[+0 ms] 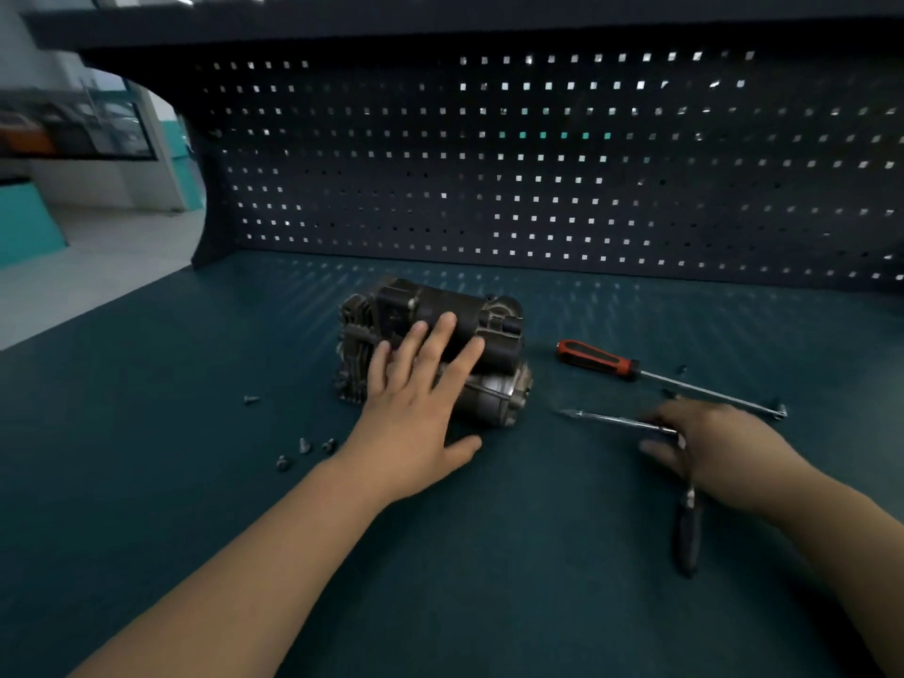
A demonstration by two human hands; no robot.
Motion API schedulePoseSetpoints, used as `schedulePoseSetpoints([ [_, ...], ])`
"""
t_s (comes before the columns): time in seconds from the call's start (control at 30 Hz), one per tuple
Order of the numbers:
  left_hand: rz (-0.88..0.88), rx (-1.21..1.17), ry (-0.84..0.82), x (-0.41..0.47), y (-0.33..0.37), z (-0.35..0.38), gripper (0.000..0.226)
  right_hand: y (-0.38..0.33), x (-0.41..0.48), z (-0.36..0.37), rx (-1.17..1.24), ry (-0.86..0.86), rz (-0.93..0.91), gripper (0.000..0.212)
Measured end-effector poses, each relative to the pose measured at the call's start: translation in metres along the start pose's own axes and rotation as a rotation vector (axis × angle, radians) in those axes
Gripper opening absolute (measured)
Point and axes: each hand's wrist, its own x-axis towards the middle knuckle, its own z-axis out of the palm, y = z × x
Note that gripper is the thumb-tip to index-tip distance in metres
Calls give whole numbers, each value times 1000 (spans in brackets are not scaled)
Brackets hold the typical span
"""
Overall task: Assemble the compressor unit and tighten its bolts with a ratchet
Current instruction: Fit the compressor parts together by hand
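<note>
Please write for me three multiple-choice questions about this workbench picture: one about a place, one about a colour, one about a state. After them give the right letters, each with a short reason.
1. Where does the group of loose bolts lie, as the person sees it?
A) left of the compressor unit
B) on top of it
C) hanging on the back panel

2. What colour is the handle of the screwdriver?
A) blue
B) red and black
C) yellow

3. What is the left hand doing?
A) making a fist
B) pinching a bolt
C) resting on the compressor unit, fingers straight

Answers:
1 A: the bolts lie scattered to the unit's left.
2 B: the handle is red with black sections.
3 C: the fingers are spread flat over the housing.
</note>
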Motion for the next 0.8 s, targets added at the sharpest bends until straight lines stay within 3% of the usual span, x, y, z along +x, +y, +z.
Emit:
schedulePoseSetpoints([
  [0.07, 71, -39, -95, -16, -10, 0, 99, -6, 3, 8, -148, -17, 34, 34],
  [0.17, 82, -116, -163, -35, -30, -5, 71, -16, 9, 11, -178, -17, 106, 44],
  [0.3, 15, -216, -47, -51, -48, -11, 48, -24, 22, 9, -291, -183, 157, 43],
  [0.4, -118, -235, 116, -47, -64, -18, 35, -27, 33, -2, -332, -288, 107, 60],
  [0.47, -286, -332, 305, -29, -77, -27, 39, -37, 41, -17, -204, -197, 76, 61],
  [0.53, -455, -514, 461, 2, -87, -39, 52, -58, 54, -35, 157, -40, 74, 51],
  [0.6, -565, -679, 393, 39, -88, -47, 62, -88, 72, -48, 514, 52, 135, 50],
  [0.7, -596, -739, 149, 79, -69, -44, 44, -132, 93, -51, 695, 52, 172, 60],
  [0.8, -627, -780, 255, 86, -50, -36, 42, -152, 103, -36, 730, 110, 210, 63],
])
